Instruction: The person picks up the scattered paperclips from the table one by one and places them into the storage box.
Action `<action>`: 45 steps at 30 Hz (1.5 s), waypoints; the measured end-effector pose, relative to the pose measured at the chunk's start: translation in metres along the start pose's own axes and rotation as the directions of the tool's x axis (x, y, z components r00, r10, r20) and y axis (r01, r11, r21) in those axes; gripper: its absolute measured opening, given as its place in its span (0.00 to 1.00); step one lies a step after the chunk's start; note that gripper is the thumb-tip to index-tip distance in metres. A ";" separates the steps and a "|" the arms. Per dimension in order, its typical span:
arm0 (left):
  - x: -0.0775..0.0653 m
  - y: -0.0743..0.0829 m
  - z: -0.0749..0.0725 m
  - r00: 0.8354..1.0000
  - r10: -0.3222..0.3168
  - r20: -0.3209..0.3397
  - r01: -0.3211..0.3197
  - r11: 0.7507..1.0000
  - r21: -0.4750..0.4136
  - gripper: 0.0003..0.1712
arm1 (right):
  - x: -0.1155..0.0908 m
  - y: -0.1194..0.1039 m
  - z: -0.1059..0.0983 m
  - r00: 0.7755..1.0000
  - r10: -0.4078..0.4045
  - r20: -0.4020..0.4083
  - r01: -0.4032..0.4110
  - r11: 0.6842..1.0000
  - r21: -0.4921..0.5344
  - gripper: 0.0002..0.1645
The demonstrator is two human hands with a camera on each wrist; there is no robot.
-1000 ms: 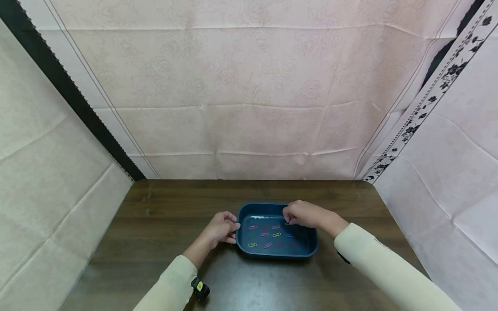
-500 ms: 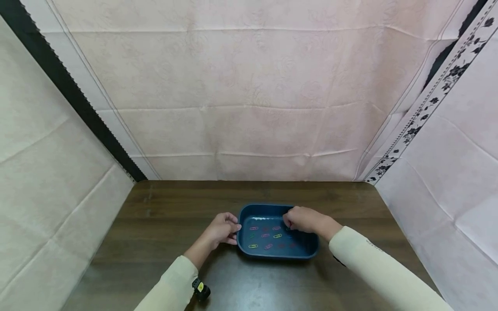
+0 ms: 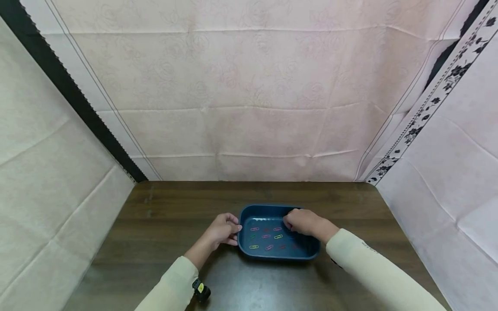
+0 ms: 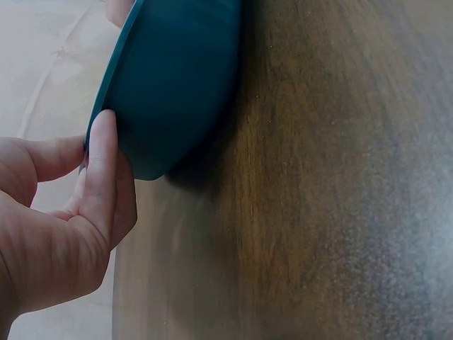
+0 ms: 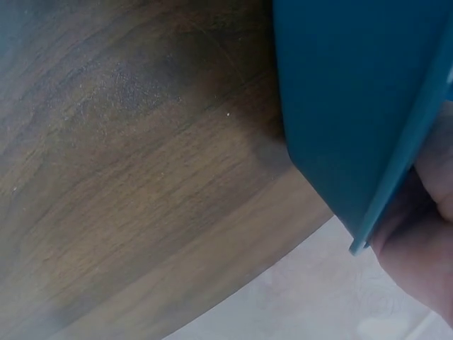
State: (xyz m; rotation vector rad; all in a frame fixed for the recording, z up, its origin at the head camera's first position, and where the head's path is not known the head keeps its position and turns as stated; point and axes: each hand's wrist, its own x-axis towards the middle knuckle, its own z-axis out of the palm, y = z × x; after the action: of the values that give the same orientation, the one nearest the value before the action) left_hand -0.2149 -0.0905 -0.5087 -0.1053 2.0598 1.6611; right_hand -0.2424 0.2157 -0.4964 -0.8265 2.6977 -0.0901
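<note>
A dark blue rectangular tray (image 3: 249, 255) stands on the table with several coloured paper clips spread over its floor, among them a yellow paper clip (image 3: 278, 236) and a pink one. My left hand (image 3: 222, 229) pinches the tray's left rim, thumb on the inner side and fingers along the outer wall, as the left wrist view shows. Over the right part of the tray, my right hand (image 3: 305, 221) reaches in with curled fingers, tips together low near the floor. A small paper clip at those fingertips is mostly hidden by the hand; the tray wall hides the fingertips in the right wrist view.
The brown wooden table (image 3: 175, 203) extends all around the tray. Pale cloth (image 3: 249, 86) hangs behind it and at both sides. A black wrist device (image 3: 201, 290) sits at the left sleeve.
My right hand has moved slightly down and toward me inside the tray, now covering a blue clip seen earlier. The left hand keeps its hold on the rim.
</note>
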 end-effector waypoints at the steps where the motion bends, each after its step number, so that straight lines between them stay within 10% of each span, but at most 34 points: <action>1: 0.000 0.000 0.000 1.000 -0.001 -0.001 0.001 1.000 0.000 0.13 | 0.000 0.000 0.001 1.000 0.008 0.002 -0.008 1.000 -0.003 0.19; 27: 0.000 -0.002 -0.003 1.000 -0.003 0.001 0.003 1.000 0.009 0.14 | -0.012 -0.003 -0.012 0.991 -0.021 -0.134 0.024 0.999 0.025 0.05; 45: -0.009 0.015 -0.018 0.990 0.073 -0.123 -0.061 0.993 0.102 0.19 | -0.041 -0.002 -0.041 0.899 0.021 -0.438 0.021 0.995 0.092 0.03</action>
State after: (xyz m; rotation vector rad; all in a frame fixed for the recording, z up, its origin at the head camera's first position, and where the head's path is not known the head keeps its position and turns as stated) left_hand -0.2181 -0.1054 -0.4889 -0.1122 2.2587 1.6266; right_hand -0.2224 0.2353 -0.4456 -0.8624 3.0797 -0.4547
